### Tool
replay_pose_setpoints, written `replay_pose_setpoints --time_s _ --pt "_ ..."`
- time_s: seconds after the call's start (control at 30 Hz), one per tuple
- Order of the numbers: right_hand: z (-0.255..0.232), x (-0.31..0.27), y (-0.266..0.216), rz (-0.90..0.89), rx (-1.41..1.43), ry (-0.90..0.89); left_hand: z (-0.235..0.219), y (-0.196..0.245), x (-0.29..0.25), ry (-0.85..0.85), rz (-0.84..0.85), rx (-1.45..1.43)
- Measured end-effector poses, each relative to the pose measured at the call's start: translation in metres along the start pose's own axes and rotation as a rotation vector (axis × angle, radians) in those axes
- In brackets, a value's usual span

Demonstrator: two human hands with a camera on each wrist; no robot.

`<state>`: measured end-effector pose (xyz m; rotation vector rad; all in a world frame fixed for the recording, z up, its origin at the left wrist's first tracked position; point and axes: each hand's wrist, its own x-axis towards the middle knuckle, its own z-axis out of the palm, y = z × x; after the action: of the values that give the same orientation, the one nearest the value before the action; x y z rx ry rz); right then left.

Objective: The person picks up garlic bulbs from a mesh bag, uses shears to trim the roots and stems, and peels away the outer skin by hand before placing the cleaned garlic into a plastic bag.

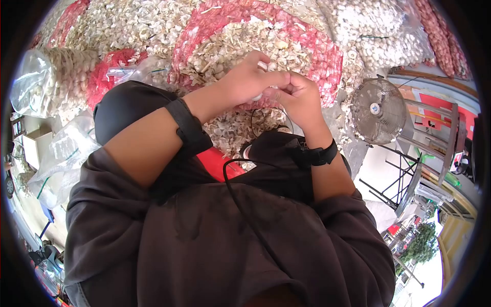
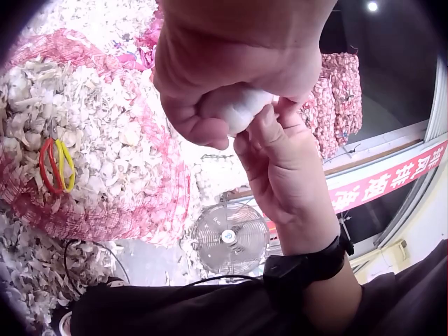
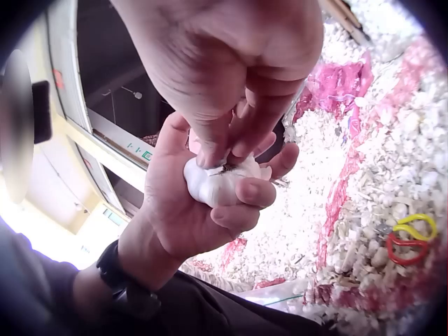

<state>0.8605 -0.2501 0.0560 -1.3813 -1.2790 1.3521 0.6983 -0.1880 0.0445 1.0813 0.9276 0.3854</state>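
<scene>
White papery garlic bulb in left hand, fingers curled round it. Right hand pinches bulb top, digits close together. Bulb near open red mesh sack.

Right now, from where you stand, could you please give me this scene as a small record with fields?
held item: white garlic bulb
left hand: fingers curled round the bulb
right hand: fingertips pinching at the bulb
container: open red mesh sack, in front of the person
contents: pale garlic pieces and papery skins
loops: red loop and yellow loop, side by side on the contents
to the person's right: round metal fan
</scene>
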Motion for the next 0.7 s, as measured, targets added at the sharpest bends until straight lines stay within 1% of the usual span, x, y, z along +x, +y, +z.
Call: replay_pose_setpoints --time_s 0.1,0.2,0.3,0.4,0.5,0.53,0.6,0.63,0.67,0.7 --pt "-0.003 0.0 0.006 0.072 0.043 -0.012 0.004 0.0 0.004 0.108 0.006 0.054" --pt "-0.005 0.004 0.009 0.118 0.121 0.011 0.006 0.015 -0.004 0.07 -0.176 -0.099" --pt "-0.015 0.008 0.003 0.103 -0.682 -0.03 -0.002 0.003 0.005 0.011 -0.136 -0.146" --pt "-0.027 -0.001 0.045 0.055 -0.974 -0.282 -0.003 0.004 0.004 0.048 -0.001 -0.16" --pt "-0.011 -0.008 0.043 -0.41 -1.025 -0.501 0.004 -0.012 0.011 0.158 0.299 -0.001" --pt "-0.006 -0.007 0.037 -0.236 -0.9 -0.524 0.005 -0.009 0.007 0.127 0.269 0.061" --pt "0.0 0.001 0.025 -0.057 -0.865 -0.335 0.005 -0.002 -0.003 0.075 0.2 0.19" --pt "0.001 0.007 0.022 0.026 -0.841 -0.243 0.002 -0.001 -0.005 0.115 0.2 0.205" --pt "-0.001 0.016 0.023 0.057 -0.973 -0.143 -0.003 -0.001 -0.004 0.159 0.202 0.223" --pt "0.001 0.017 0.02 0.027 -0.734 -0.056 -0.008 -0.002 -0.002 0.208 0.204 0.24"
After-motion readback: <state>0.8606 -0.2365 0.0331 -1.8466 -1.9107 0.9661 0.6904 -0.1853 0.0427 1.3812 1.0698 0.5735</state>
